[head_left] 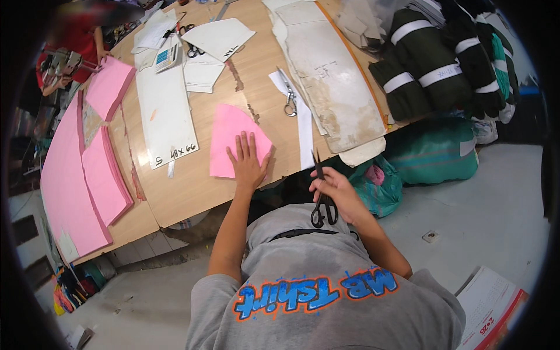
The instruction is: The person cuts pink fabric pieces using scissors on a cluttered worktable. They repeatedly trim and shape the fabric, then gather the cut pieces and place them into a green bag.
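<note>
I see the left hand [249,169] flat, its fingers [245,146] spread and gripping nothing, on the pink piece [223,140] near the worktop [175,198] edge; I have the right hand [340,191] closed around black scissors [318,170], tips pointing away from the body

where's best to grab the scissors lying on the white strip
Probably by the handle loops, from the wearer's near side: the scissors lie with loops toward the wearer and blades pointing away. The loops rest on the white strip, so pinching them from above seems easiest. The right hand holds black scissors, so it would likely need freeing first.
</note>
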{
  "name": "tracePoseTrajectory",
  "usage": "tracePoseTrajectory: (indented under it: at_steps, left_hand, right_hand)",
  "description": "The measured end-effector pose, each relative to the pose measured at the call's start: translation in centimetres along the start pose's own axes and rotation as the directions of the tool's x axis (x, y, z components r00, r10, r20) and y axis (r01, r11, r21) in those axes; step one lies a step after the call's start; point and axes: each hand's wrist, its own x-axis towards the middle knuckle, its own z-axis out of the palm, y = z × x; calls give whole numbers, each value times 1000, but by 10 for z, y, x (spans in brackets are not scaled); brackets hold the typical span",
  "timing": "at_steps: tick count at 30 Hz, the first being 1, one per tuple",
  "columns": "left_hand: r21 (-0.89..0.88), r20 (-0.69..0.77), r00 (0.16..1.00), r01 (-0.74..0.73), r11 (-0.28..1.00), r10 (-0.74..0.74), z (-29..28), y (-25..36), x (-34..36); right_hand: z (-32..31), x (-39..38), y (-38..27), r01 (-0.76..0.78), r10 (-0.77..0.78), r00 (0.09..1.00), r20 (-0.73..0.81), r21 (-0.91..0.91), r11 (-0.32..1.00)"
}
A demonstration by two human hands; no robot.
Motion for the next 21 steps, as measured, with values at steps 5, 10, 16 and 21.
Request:
tracePoseTrajectory:
  at_steps: [5,10,16,21]
  left_hand:
    - [5,35,997,63,998,-64,4,8,0]
    - [13,-63,997,43,999,-43,11,5,-2]
    - [36,-123,982,152,988,-146,27,12,17]
    - [42,-193,949,260,965,-248,47,12,43]
  right_hand:
    - [2,-39,6,-12,33,997,74,-270,963]
    - [-27,-54,-6,-28,95,963,251,-260,965]
    - [-30,-74,-13,-48,177,965,195,-531,846]
    - [-20,-74,14,-72,168,982,92,-631,773]
